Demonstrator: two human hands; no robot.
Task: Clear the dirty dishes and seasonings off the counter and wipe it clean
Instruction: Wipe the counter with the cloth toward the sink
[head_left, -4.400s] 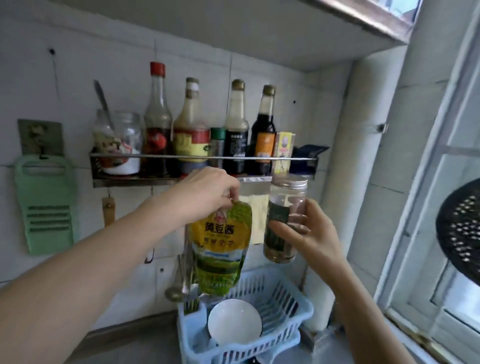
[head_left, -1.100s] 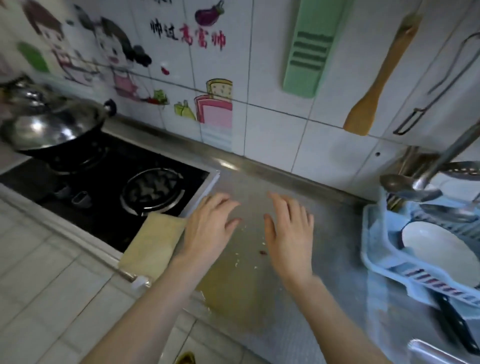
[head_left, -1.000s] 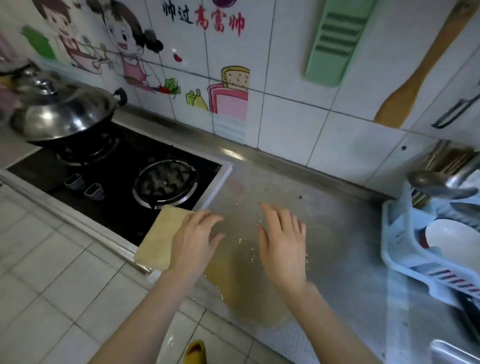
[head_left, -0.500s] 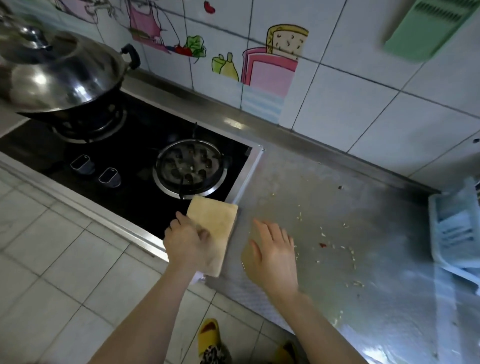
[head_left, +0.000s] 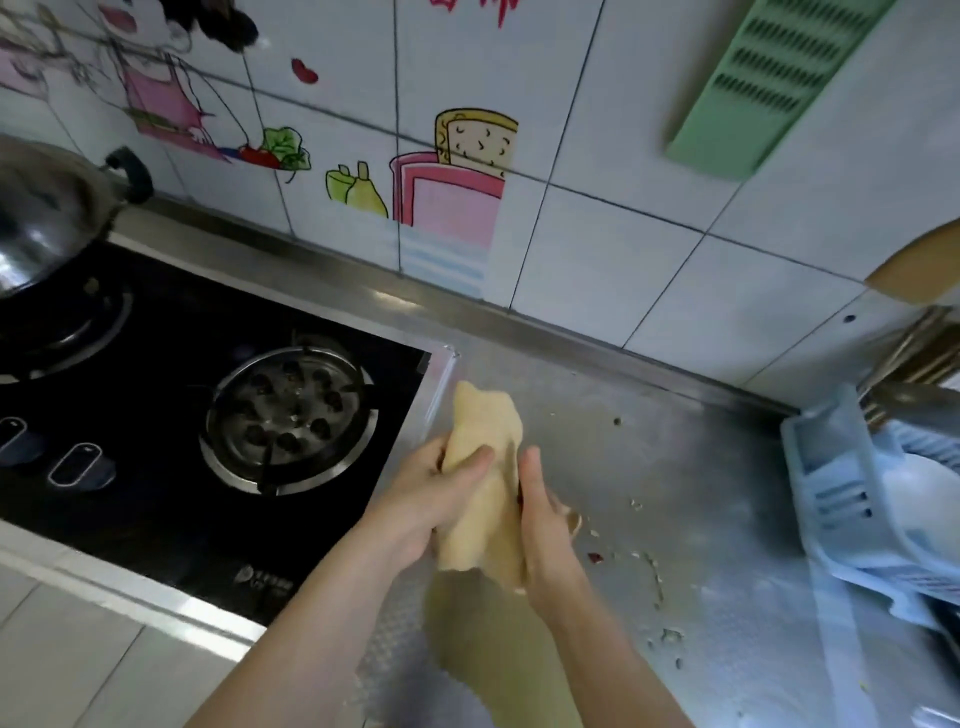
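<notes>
A tan dishcloth (head_left: 485, 457) is lifted off the steel counter (head_left: 691, 467), bunched between both hands. My left hand (head_left: 421, 499) grips its left side, thumb over the fabric. My right hand (head_left: 540, 519) holds its right side. Below the hands a yellowish stain (head_left: 493, 623) spreads over the counter. Food crumbs (head_left: 649, 561) and a red bit (head_left: 595, 557) lie scattered to the right of the hands.
A black gas hob (head_left: 208, 405) with a burner (head_left: 288, 418) lies left of the counter, a steel wok (head_left: 47, 208) on its far burner. A light blue dish rack (head_left: 826, 493) with a white bowl stands at right. A green grater (head_left: 763, 83) hangs on the tiled wall.
Earlier I held a sauce pouch and a jar at the shelf. Since then my left hand picked the cloth off the hob's edge, and both hands now hold it bunched above the counter.
</notes>
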